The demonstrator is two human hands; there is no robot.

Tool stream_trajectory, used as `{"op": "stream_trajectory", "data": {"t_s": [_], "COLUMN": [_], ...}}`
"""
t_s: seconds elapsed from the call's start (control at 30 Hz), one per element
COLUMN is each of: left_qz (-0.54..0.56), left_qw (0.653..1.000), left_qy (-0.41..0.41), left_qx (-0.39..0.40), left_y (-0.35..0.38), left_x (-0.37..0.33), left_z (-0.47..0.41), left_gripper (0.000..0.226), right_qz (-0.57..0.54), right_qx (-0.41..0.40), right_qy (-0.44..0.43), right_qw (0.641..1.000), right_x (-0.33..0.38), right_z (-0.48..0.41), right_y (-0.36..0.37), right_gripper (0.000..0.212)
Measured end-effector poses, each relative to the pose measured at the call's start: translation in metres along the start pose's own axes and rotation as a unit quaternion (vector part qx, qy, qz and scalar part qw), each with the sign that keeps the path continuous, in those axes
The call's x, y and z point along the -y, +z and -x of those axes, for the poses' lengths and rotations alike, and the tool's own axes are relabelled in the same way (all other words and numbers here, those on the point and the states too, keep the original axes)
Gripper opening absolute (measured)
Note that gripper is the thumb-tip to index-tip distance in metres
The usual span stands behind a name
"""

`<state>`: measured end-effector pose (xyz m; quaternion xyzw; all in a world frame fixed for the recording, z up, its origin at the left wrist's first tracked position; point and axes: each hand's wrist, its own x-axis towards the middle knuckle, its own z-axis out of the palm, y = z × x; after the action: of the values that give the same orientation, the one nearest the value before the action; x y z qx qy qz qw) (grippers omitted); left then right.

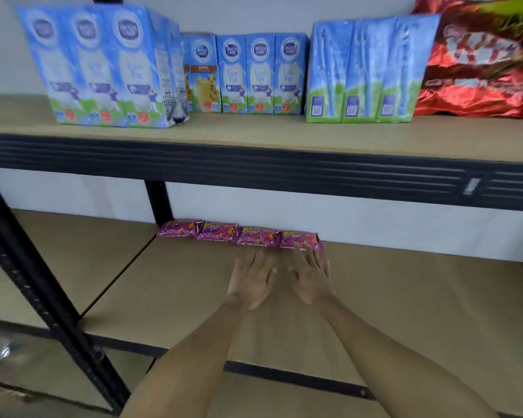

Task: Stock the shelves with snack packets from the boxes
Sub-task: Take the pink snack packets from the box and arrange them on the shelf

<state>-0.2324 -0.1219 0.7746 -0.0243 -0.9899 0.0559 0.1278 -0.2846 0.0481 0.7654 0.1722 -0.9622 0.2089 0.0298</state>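
So, left hand (251, 282): yours is flat and relaxed, palm down on the board, fingers straight and a bit spread. The tips reach the front edge of the packet row, but it's too blurry to say if they really touch.
Right hand (310, 279): same deal, laid out flat, gripping nothing. Its fingertips rest on the front edge of the rightmost packet, and the thumbs of both hands nearly meet in the middle.
Snack packets (239, 236): four pink ones lying side by side in a row at the very back of the lower shelf, tucked up against the wall (344, 218). The row starts just beside the rear post (159, 200) and runs right from there.
Lower shelf (405, 297): plain brown board; you've got both forearms stretched out over it.
Upper shelf (254, 134): same brown board with a dark ribbed front beam.
Big milk pack (103, 70): blue and white cartons standing at the left, leaning a little.
Small milk cartons (254, 73): a row standing upright in the middle, one of them with a brownish label.
Wrapped carton pack (366, 70): three blue ones, turned away from you, just beside the red bag.
Red bag (480, 61): shiny and crinkled, far right, partly out of frame.
Black upright (27, 260): slants down the left side.
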Motion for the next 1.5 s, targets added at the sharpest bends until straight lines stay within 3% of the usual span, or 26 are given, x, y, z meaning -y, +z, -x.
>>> {"op": "stream_trajectory", "data": {"t_s": [0.2, 0.3, 0.37, 0.47, 0.6, 0.73, 0.93, 1.17, 1.5], "left_qz": [0.051, 0.087, 0.103, 0.16, 0.219, 0.243, 0.252, 0.261, 0.267], "left_qw": [0.997, 0.995, 0.993, 0.984, 0.975, 0.969, 0.954, 0.911, 0.836], "left_qy": [-0.057, -0.044, -0.011, -0.001, -0.007, 0.019, 0.028, 0.053, 0.028], "left_qx": [0.019, -0.026, -0.061, -0.074, -0.035, 0.027, 0.157, 0.315, 0.479], "left_y": [-0.034, -0.044, -0.051, -0.053, -0.034, -0.011, 0.029, 0.066, 0.161], "left_x": [-0.015, -0.022, -0.03, -0.042, -0.055, -0.075, -0.111, -0.148, -0.199], "left_z": [0.068, 0.099, 0.121, 0.15, 0.191, 0.235, 0.299, 0.352, 0.388], "left_gripper": [0.048, 0.046, 0.047, 0.033, 0.029, 0.029, 0.031, 0.037, 0.036], "right_qz": [-0.018, -0.04, -0.056, -0.068, -0.123, -0.165, -0.193, -0.177, -0.155], "right_qx": [0.017, 0.019, -0.023, -0.085, -0.095, -0.093, -0.01, 0.158, 0.251], "right_qy": [0.006, 0.004, 0.007, 0.023, 0.0, -0.013, 0.077, 0.196, 0.308], "right_qw": [1.0, 0.999, 0.998, 0.994, 0.988, 0.982, 0.978, 0.952, 0.904], "right_x": [0.023, 0.037, 0.042, 0.042, 0.022, 0.004, -0.03, -0.065, -0.124], "right_z": [0.053, 0.087, 0.115, 0.156, 0.213, 0.268, 0.341, 0.42, 0.486], "right_y": [-0.03, -0.041, -0.043, -0.033, -0.001, 0.027, 0.084, 0.128, 0.197], "right_gripper": [0.064, 0.056, 0.039, 0.041, 0.04, 0.044, 0.046, 0.043, 0.034]}}
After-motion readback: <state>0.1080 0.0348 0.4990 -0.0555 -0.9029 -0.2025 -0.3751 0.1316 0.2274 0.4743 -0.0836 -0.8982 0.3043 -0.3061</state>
